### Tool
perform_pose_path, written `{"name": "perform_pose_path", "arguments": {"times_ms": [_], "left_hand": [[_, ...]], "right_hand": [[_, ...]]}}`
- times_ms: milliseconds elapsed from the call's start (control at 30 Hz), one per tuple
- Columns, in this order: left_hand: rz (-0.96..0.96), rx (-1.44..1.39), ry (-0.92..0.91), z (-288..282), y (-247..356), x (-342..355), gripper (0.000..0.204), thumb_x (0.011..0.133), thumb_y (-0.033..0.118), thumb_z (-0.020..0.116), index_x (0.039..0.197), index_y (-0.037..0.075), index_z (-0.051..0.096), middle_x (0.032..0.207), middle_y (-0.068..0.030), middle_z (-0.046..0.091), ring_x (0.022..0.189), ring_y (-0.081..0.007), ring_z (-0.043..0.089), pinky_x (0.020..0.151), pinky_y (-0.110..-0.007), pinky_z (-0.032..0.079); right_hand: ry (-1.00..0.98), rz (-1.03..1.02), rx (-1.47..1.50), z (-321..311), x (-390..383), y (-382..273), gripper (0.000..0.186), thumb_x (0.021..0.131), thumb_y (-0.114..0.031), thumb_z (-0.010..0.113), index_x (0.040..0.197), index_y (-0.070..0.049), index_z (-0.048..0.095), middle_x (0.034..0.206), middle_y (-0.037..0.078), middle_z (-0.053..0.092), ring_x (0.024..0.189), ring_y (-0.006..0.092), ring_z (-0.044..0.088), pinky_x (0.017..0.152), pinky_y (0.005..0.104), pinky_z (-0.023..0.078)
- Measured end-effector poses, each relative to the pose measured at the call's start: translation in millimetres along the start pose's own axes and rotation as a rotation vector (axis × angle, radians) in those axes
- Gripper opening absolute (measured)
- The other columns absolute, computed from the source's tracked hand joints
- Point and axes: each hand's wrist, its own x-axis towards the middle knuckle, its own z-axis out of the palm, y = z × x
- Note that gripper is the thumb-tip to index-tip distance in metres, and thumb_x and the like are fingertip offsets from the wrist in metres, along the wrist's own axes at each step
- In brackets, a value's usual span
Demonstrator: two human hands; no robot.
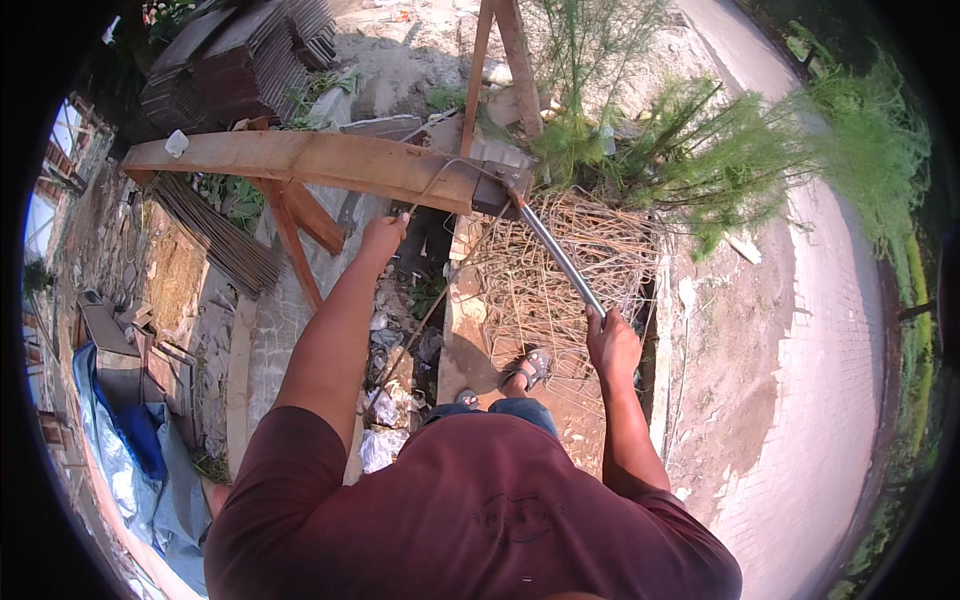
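Observation:
My left hand [384, 238] is closed around a thin steel rod [428, 190] close to the wooden beam. The rod curves up over the beam toward a metal plate with pins [492, 190] at the beam's right end. A long thin length [440, 297] slants from below the plate down toward my feet; whether it is the same rod I cannot tell. My right hand [612, 345] grips the lower end of a silvery bending lever [562, 254]. The lever's rusty head [515, 190] rests at the plate.
The wooden beam [300, 155] stands on splayed legs [285, 240]. Bent steel pieces [570, 280] lie heaped below the plate, beside my sandalled foot [535, 370]. Left are bundled rods [215, 235] and a blue tarp [140, 460]. Feathery green branches [690, 150] reach in at right.

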Motion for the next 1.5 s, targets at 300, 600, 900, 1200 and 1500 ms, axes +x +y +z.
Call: {"name": "perform_pose_path", "arguments": {"times_ms": [300, 600, 900, 1200, 1500], "left_hand": [[-0.108, -0.127, -0.102, 10.0, 12.8, 10.7, 0.046, 0.090, 0.041, 0.058, 0.063, 0.004, 0.055, 0.049, -0.0014, 0.040, 0.043, -0.0138, 0.035, 0.044, -0.034, 0.028], [-0.001, -0.138, -0.099, 10.0, 8.7, 8.4, 0.045, 0.090, 0.042, 0.057, 0.064, 0.005, 0.057, 0.050, -0.0014, 0.042, 0.044, -0.0134, 0.037, 0.045, -0.033, 0.029], [0.016, -0.065, -0.063, 6.2, -7.9, 12.7, 0.047, 0.089, 0.042, 0.058, 0.065, 0.002, 0.058, 0.055, -0.0039, 0.048, 0.048, -0.0154, 0.043, 0.048, -0.035, 0.034], [-0.129, -0.236, -0.104, 10.1, 3.2, 6.8, 0.044, 0.088, 0.042, 0.059, 0.068, 0.004, 0.063, 0.059, -0.0065, 0.054, 0.047, -0.0182, 0.048, 0.047, -0.036, 0.037], [0.206, -0.226, -0.057, 13.7, 44.2, -87.7, 0.048, 0.092, 0.041, 0.054, 0.066, 0.001, 0.056, 0.052, -0.0044, 0.047, 0.048, -0.0158, 0.042, 0.049, -0.033, 0.033]], "right_hand": [[-0.078, -0.113, -0.067, 2.1, 31.7, 42.9, 0.058, 0.091, -0.058, 0.038, 0.093, -0.003, 0.056, 0.080, 0.026, 0.063, 0.081, 0.0429, 0.062, 0.072, 0.0500, 0.049], [-0.140, -0.308, -0.056, -27.6, 53.8, 55.5, 0.058, 0.091, -0.058, 0.039, 0.085, -0.003, 0.057, 0.076, 0.024, 0.063, 0.079, 0.0419, 0.062, 0.070, 0.0498, 0.048], [-0.041, 0.068, 0.123, -19.8, -45.9, -20.6, 0.049, 0.092, -0.049, 0.043, 0.090, -0.002, 0.059, 0.079, 0.027, 0.063, 0.082, 0.0465, 0.061, 0.074, 0.0518, 0.047], [0.152, -0.177, 0.011, 14.2, 13.3, 45.5, 0.047, 0.088, -0.051, 0.050, 0.087, -0.005, 0.058, 0.076, 0.024, 0.063, 0.074, 0.0422, 0.062, 0.067, 0.0502, 0.048], [0.057, 0.152, 0.137, 70.3, -56.4, 135.1, 0.053, 0.087, -0.054, 0.050, 0.087, -0.002, 0.059, 0.075, 0.028, 0.061, 0.076, 0.0459, 0.060, 0.066, 0.0519, 0.047]]}}
